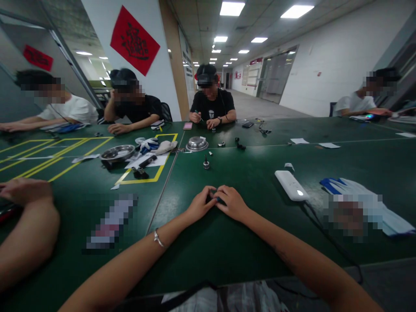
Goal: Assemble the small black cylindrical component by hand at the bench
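My left hand (200, 203) and my right hand (232, 203) meet low over the green table (195, 251), fingers bent and fingertips together. Something small and dark shows between the fingertips, too small to name. Just beyond my hands a small metal part with a dark pointed top (206, 163) stands upright. Close behind it lies a tiny silvery piece (211, 153), and farther back a shiny metal bowl (196, 144).
A white box-shaped device (291, 185) with a black cable lies to the right, near white-and-blue gloves (367, 199). At left are a co-worker's arm (29, 229), a metal dish (117, 152) and dark fittings (140, 173). Another person (212, 104) sits opposite.
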Demonstrator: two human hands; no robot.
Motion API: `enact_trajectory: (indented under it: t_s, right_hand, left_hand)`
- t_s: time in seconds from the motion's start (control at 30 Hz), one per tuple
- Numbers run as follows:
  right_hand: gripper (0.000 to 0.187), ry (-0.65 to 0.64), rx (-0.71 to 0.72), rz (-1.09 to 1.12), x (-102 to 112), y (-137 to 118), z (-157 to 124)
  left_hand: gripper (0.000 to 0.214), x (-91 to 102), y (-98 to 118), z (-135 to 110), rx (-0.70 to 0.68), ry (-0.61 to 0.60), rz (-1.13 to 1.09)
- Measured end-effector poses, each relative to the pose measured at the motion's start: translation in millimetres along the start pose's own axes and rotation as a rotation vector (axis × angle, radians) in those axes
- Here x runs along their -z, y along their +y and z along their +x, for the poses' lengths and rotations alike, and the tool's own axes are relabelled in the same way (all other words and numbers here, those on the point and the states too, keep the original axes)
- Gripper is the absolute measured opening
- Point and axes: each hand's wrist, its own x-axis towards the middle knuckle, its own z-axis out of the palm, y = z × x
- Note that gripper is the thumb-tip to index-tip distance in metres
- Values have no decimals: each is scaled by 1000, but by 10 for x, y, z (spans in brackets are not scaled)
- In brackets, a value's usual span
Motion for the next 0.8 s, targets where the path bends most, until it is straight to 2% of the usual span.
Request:
enact_trajectory:
  t_s: [0.17, 0.4, 0.57, 0.8]
  right_hand:
    - [17, -32, -81, 86, -3, 9, 7]
    - [16, 61, -243, 127, 1, 36, 6]
    - [21, 71, -263, 150, -3, 71, -5]
    - [21, -33, -291, 100, 10, 83, -9]
  left_hand:
    - [29, 5, 9, 8, -81, -2, 128]
    - [40, -26, -33, -38, -166, 104, 451]
    - [31, 25, -82, -59, -62, 139, 594]
    - [24, 41, -47, -23, -13, 167, 572]
